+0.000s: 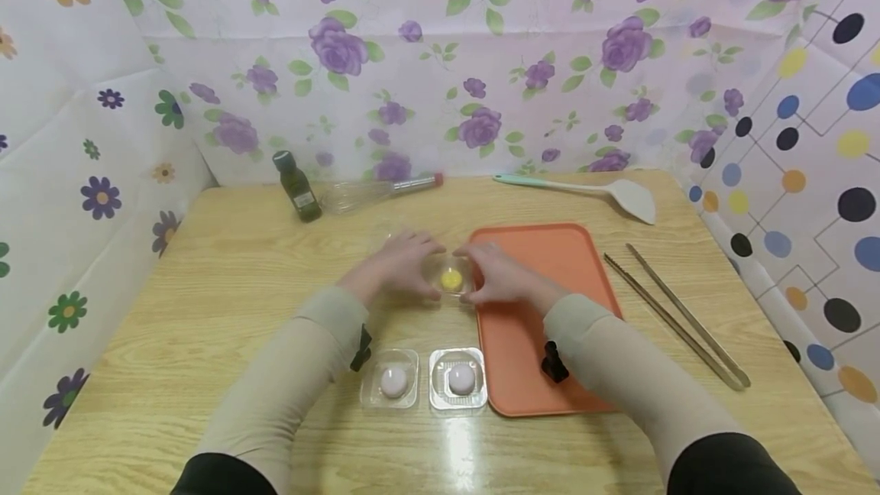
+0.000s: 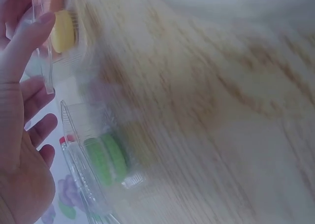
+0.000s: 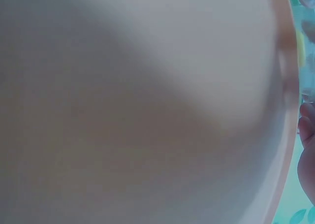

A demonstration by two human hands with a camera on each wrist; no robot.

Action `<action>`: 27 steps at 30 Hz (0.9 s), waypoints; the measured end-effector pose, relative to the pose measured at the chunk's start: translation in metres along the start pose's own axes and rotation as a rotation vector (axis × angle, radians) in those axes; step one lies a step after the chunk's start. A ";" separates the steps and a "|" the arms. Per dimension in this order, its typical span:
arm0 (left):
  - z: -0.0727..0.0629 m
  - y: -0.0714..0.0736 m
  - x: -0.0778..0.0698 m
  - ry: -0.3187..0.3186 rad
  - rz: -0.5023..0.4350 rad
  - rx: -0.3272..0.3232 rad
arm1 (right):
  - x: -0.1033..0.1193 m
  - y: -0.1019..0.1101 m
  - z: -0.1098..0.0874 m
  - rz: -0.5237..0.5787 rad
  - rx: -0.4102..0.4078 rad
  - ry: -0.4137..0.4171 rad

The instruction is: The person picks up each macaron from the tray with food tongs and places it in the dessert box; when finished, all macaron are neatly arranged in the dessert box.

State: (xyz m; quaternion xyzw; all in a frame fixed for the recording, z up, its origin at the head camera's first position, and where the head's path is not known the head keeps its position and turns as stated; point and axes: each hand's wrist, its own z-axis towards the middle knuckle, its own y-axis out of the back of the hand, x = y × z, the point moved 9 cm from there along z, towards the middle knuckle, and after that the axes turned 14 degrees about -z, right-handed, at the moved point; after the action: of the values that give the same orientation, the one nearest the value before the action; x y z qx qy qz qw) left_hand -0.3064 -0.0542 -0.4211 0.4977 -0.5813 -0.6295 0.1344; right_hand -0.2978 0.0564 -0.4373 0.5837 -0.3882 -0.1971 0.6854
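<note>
A yellow macaron (image 1: pixel 451 279) sits in a small clear plastic box (image 1: pixel 454 260) beside the tray's left edge. My left hand (image 1: pixel 409 262) grips this box from the left, its thumb at the near side. From the right, my right hand (image 1: pixel 502 273) grips the same box with thumb and fingers. Partly hidden behind the left hand in the head view, a green macaron (image 2: pixel 105 159) in another clear box shows in the left wrist view. Nearer the body, two pale macarons (image 1: pixel 394 382) lie in clear boxes side by side. The right wrist view is mostly blurred.
An orange tray (image 1: pixel 532 380) lies under the right forearm. Metal tongs (image 1: pixel 677 315) rest to its right. Along the back are a dark green bottle (image 1: pixel 298 188), a whisk (image 1: pixel 381 191) and a white spatula (image 1: pixel 629 195). Patterned cloth (image 1: pixel 474 82) walls the table's back and sides.
</note>
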 end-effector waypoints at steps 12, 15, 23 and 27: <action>-0.003 0.000 0.004 -0.004 -0.027 -0.009 | 0.003 0.004 0.001 0.021 0.070 0.011; -0.002 -0.001 0.004 -0.004 -0.026 -0.010 | 0.001 0.002 0.001 0.043 0.081 0.006; -0.002 -0.001 0.003 0.001 -0.011 -0.032 | -0.005 0.000 0.002 0.047 0.090 -0.025; -0.003 0.000 0.002 -0.006 -0.004 -0.045 | -0.006 0.001 0.003 0.047 0.104 -0.045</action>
State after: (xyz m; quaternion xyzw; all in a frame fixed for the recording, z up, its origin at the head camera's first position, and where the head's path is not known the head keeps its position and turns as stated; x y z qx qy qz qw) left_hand -0.3053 -0.0576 -0.4218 0.4939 -0.5664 -0.6441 0.1429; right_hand -0.3034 0.0591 -0.4382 0.6046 -0.4266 -0.1736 0.6499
